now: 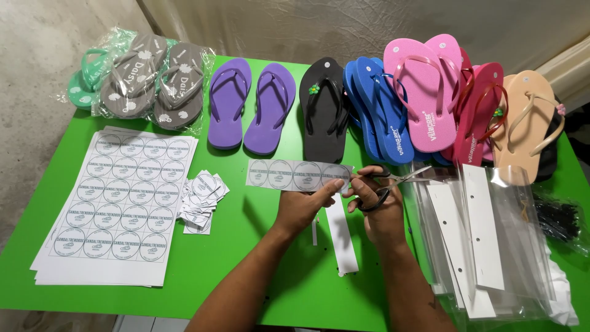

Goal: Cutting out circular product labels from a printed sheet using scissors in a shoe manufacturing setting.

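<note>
i see the left hand (305,203) pinching the label strip (295,174) — right hand (376,200) gripping scissors (393,183), blades at its end — above the green worktop (258,246).

Scissor handles (372,198) inside right hand (382,212)

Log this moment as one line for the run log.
left hand: holds label strip | right hand: scissors open at strip end | cut labels pile left

Two purple flip-flops (251,106), two grey (153,83), one black (324,110), one scissors (384,184).
</note>
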